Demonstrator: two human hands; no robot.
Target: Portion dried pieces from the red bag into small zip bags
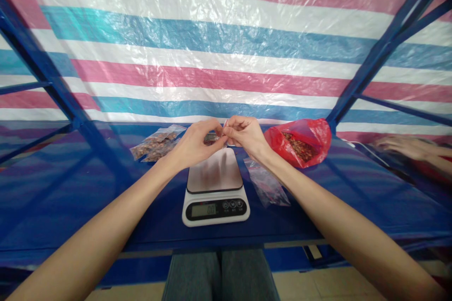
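Above the back edge of the kitchen scale (215, 169), my left hand (197, 143) and my right hand (245, 134) meet, fingertips close together. Both pinch the top of a small clear zip bag (211, 138); brown bits show through it, and most of it is hidden behind my left fingers. The scale's plate is bare and its display reads 0.0. Left of my hands lie several filled zip bags (157, 143). Flat zip bags (266, 183) rest beside the scale, under my right forearm. A red plastic bag (300, 143) stands open to the right, with brown pieces inside.
All this is on a blue table (151, 221) with blue metal uprights (381, 51) at both sides. A striped plastic sheet (219, 47) hangs behind. At the far right, another person's blurred hand (406, 146) reaches over the table.
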